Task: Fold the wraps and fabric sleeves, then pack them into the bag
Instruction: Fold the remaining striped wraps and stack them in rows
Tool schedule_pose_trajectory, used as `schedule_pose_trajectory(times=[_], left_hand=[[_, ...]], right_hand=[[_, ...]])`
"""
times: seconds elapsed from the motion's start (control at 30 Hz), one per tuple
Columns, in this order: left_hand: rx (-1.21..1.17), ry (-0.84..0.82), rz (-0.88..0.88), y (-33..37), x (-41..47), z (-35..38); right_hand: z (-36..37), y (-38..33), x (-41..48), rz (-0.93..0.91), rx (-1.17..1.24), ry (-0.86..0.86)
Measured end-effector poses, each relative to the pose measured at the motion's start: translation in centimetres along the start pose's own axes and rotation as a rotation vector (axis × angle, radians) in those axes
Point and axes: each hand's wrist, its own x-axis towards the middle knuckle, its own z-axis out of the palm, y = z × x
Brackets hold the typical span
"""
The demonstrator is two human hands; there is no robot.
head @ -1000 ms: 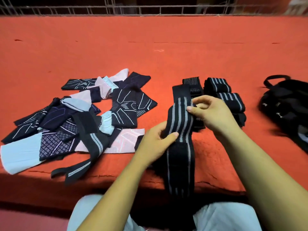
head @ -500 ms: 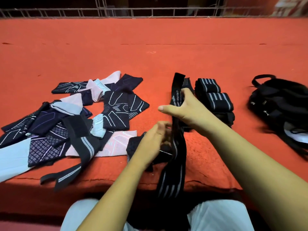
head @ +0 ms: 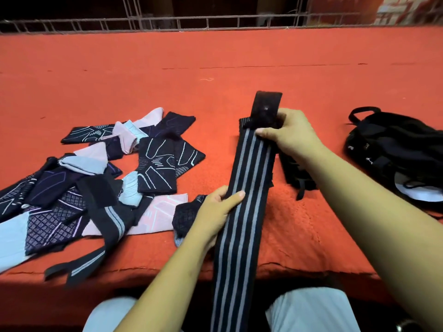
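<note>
Holding striped wrap [head: 249,178] stretched over red table [head: 167,68] edge | long axis runs straight away from you, lap to far tab | your right hand [head: 292,135] grips far end, left hand [head: 215,207] pinches mid-length, nearer you | bag [head: 393,154] lies right, nearest right arm

The left forearm [head: 167,279] is extended from 6 o'clock, the right forearm [head: 374,212] from 4 o'clock. The left hand [head: 215,209] is curled round the edge of a striped wrap [head: 247,188], thumb laid across it. The right hand [head: 292,135], at 1 o'clock from the left, is clamped on its upper end.
</note>
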Motion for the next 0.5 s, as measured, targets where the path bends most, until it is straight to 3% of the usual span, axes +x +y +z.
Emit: schedule_pose_trajectory(times=[0.07,0.23,0.37,0.5], left_hand=[[-0.009,0.021,-0.009,-0.7,0.7,0.1],[0.094,0.2,-0.029,-2.9,1.9,-0.7],[-0.093,0.193,-0.094,-3.2,2.5,-1.1],[-0.187,0.149,-0.107,-3.3,2.9,-1.2]], right_hand=[[0.6,0.1,0.1,-0.036,0.047,0.062],[3.3,1.7,-2.7,-0.087,0.012,-0.006],[4.3,4.6,-6.3,-0.018,0.03,0.026],[5.6,8.5,-9.0,-0.075,-0.023,0.068]])
